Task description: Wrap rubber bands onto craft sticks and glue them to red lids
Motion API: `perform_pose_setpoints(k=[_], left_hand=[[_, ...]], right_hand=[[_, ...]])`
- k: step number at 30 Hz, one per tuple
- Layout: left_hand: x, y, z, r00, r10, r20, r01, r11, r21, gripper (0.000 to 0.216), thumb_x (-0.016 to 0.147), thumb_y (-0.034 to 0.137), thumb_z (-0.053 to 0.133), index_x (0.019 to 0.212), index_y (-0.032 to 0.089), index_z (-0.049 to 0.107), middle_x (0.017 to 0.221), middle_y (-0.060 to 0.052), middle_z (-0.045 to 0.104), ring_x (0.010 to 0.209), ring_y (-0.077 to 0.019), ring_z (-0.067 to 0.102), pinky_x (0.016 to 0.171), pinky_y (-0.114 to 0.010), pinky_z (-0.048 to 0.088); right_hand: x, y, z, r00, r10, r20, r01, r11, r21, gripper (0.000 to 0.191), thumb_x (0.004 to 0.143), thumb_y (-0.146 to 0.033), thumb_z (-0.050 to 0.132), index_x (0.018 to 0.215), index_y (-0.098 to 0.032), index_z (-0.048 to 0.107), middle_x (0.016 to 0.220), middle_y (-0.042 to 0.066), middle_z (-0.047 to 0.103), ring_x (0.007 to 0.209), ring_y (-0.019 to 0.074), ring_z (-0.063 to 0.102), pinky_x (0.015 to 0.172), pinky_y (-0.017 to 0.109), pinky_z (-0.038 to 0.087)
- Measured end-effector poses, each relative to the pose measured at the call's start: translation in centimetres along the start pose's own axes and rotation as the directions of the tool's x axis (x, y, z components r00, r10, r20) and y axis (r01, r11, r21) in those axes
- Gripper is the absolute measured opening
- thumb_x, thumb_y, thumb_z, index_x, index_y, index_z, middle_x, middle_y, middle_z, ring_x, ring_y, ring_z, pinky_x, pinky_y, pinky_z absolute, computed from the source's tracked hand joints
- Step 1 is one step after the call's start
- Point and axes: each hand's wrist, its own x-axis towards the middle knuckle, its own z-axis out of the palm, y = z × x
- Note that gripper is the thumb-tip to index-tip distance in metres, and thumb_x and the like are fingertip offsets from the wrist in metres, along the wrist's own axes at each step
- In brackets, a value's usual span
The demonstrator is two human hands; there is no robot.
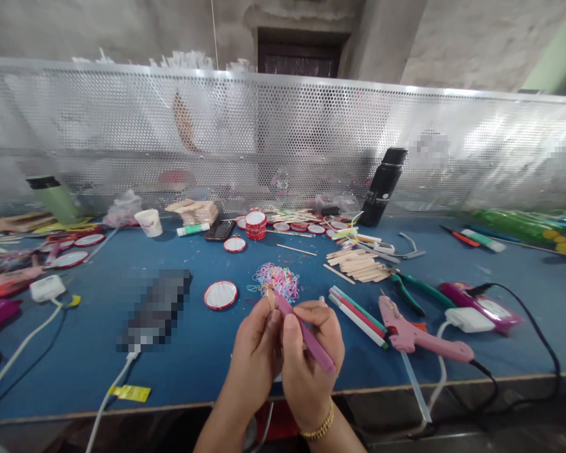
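Note:
In the middle, close to the table's front edge, my left hand (253, 343) pinches a pale wooden craft stick (270, 298), its tip showing above the fingers. My right hand (314, 384) grips a purple marker pen (319, 353) that slants down to the right. The pen's upper end lies beside the stick; whether they touch I cannot tell. Just beyond my fingertips is a pile of small coloured rubber bands (277, 279). A round red-rimmed disc (221, 295) lies left of the pile. Several marker pens (356, 321) rest to the right of my right hand.
On the right are a pink glue gun (405, 330) with cables, pliers (408, 292) and loose wooden sticks (358, 264). A phone-like dark object (158, 308) with a white cable lies left. A black bottle (384, 189) and paper cup (148, 223) stand near the perforated metal screen (306, 132).

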Motion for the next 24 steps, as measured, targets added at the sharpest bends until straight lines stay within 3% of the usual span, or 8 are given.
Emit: perform_pose_setpoints(k=[4, 9, 19, 24], left_hand=[[0.01, -0.14, -0.04, 1.0, 0.001, 0.013, -0.001, 1.0, 0.006, 0.04, 0.097, 0.054, 0.063, 0.079, 0.019, 0.058, 0.075, 0.002, 0.049, 0.069, -0.0127, 0.04, 0.065, -0.023, 0.038], [-0.14, -0.36, 0.07, 1.0, -0.005, -0.002, 0.005, 1.0, -0.025, 0.041, 0.095, 0.056, 0.064, 0.078, 0.019, 0.056, 0.072, 0.003, 0.045, 0.066, -0.0119, 0.034, 0.058, -0.022, 0.033], [0.03, -0.49, -0.1, 1.0, 0.003, -0.013, -0.003, 1.0, -0.028, 0.036, 0.096, 0.053, 0.065, 0.086, 0.019, 0.063, 0.082, 0.0, 0.053, 0.078, -0.0143, 0.044, 0.072, -0.023, 0.041], [0.0, -0.57, -0.21, 1.0, 0.0, -0.009, 0.0, 1.0, -0.017, 0.038, 0.097, 0.053, 0.064, 0.08, 0.019, 0.059, 0.078, 0.002, 0.049, 0.072, -0.0132, 0.041, 0.067, -0.023, 0.038]], right_hand=[[0.04, 0.02, 0.01, 0.999, -0.001, -0.032, 0.002, 0.999, 0.034, 0.007, 0.097, -0.017, 0.059, 0.093, -0.022, 0.058, 0.085, 0.0, 0.06, 0.081, 0.0169, 0.061, 0.073, 0.034, 0.053], [-0.19, 0.28, -0.11, 0.999, -0.003, 0.035, 0.001, 0.997, 0.074, 0.006, 0.096, -0.017, 0.06, 0.096, -0.022, 0.058, 0.089, 0.001, 0.06, 0.085, 0.018, 0.062, 0.075, 0.036, 0.053], [0.05, 0.01, -0.12, 1.0, -0.014, -0.004, 0.014, 1.0, 0.006, 0.007, 0.097, -0.016, 0.059, 0.092, -0.022, 0.058, 0.086, 0.001, 0.062, 0.082, 0.017, 0.062, 0.076, 0.035, 0.052], [0.03, 0.05, -0.14, 1.0, -0.011, 0.002, 0.011, 0.999, 0.034, 0.007, 0.097, -0.017, 0.059, 0.093, -0.022, 0.058, 0.086, 0.001, 0.06, 0.082, 0.0174, 0.061, 0.073, 0.035, 0.053]])
